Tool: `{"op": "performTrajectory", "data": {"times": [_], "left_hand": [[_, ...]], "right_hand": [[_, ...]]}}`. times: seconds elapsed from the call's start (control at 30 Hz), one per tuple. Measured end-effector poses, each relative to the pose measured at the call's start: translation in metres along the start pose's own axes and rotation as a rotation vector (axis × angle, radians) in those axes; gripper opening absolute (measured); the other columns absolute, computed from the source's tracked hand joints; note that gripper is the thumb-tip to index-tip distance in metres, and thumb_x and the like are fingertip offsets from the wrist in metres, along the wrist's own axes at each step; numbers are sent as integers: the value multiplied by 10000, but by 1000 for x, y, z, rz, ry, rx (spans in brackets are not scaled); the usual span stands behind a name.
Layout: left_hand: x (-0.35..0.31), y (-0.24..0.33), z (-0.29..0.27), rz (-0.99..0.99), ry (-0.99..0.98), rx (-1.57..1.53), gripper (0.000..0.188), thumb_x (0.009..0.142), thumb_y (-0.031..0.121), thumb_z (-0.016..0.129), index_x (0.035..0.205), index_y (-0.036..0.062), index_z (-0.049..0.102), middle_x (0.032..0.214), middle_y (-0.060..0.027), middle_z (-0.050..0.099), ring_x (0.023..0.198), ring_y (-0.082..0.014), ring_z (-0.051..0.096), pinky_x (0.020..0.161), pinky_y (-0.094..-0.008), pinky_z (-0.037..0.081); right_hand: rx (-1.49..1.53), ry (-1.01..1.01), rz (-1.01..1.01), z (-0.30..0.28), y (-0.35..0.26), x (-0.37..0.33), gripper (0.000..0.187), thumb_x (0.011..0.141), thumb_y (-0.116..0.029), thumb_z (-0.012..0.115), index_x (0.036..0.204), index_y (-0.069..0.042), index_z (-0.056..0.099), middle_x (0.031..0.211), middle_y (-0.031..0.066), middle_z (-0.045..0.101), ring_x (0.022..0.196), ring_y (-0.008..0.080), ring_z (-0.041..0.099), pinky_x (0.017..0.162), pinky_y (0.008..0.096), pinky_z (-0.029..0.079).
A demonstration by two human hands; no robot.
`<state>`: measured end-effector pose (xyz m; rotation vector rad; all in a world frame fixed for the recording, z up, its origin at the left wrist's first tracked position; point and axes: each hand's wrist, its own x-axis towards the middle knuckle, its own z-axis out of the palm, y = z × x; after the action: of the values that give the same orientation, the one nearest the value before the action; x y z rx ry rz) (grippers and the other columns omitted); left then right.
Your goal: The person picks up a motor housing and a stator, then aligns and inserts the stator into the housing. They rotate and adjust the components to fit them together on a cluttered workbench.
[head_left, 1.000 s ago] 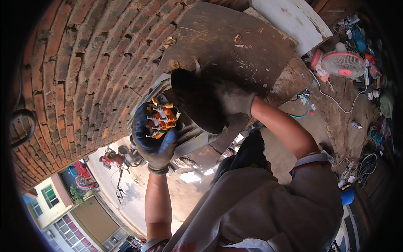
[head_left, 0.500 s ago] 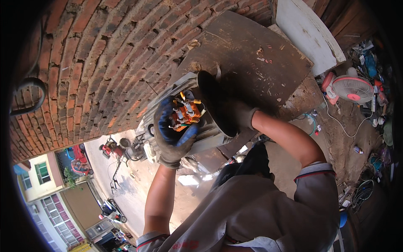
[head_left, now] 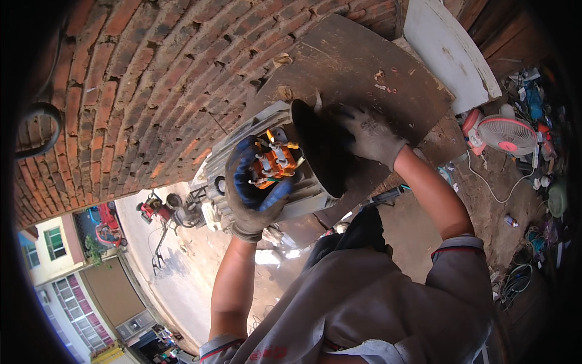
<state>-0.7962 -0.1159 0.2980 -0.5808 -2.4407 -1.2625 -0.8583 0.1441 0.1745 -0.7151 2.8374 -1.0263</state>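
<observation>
A grey finned electric motor (head_left: 309,197) lies on the worktop, with a round black end flange (head_left: 312,155) at its right. My left hand (head_left: 257,212), in a grey glove with blue-coated fingers, curls round an orange terminal block (head_left: 276,164) on the motor's side. Metal studs and short wires with yellow sleeves stick out of the block. Right of the flange, my right hand (head_left: 376,139) wears a similar grey glove. Its fingers are apart, reaching toward the flange's shadowed outer side, and I see nothing held in them.
A brown board (head_left: 357,67) spreads under and behind the motor, against a brick wall (head_left: 139,103). At the far right, a pink and white fan (head_left: 506,134) stands among scattered clutter. A red machine (head_left: 154,209) is on the ground at left.
My right hand, blurred beside the flange before, has moved right and now shows clearly with its fingers spread. My left hand stays round the terminal block. The view has shifted slightly.
</observation>
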Motion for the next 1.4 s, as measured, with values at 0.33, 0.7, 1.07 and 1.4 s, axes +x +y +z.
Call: {"op": "performTrajectory", "data": {"times": [0.33, 0.7, 1.07, 1.4], "left_hand": [[0, -4, 1, -83, -18, 0, 759, 765, 256, 849, 1341, -67, 473, 1337, -189, 548, 1211, -290, 562, 1057, -394, 426], [9, 6, 1, 0, -69, 1, 751, 759, 126, 818, 1375, -52, 427, 1353, -188, 517, 1220, -291, 553, 1043, -394, 448], [-1, 2, -3, -15, 10, 26, 741, 705, 194, 878, 1307, -21, 504, 1321, -236, 554, 1178, -367, 589, 974, -415, 496], [0, -1, -3, 11, -77, 64, 717, 786, 124, 799, 1375, -52, 429, 1378, -198, 502, 1258, -295, 536, 1067, -407, 439]], "right_hand": [[-336, -59, -240, 102, 4, -4, 390, 931, -152, 530, 1304, -56, 592, 1263, 145, 630, 1164, 287, 587, 1012, 345, 445], [419, -371, -37, 145, -3, 4, 385, 974, -256, 522, 1304, -74, 602, 1204, 180, 662, 1102, 296, 634, 960, 356, 477], [-567, -174, 181, 23, 8, 13, 304, 862, -158, 586, 1143, -72, 663, 1130, 157, 632, 1006, 301, 644, 848, 410, 524], [-354, -62, 6, 79, -7, 19, 352, 891, -227, 557, 1201, -88, 650, 1227, 157, 653, 1123, 310, 628, 929, 417, 504]]}}
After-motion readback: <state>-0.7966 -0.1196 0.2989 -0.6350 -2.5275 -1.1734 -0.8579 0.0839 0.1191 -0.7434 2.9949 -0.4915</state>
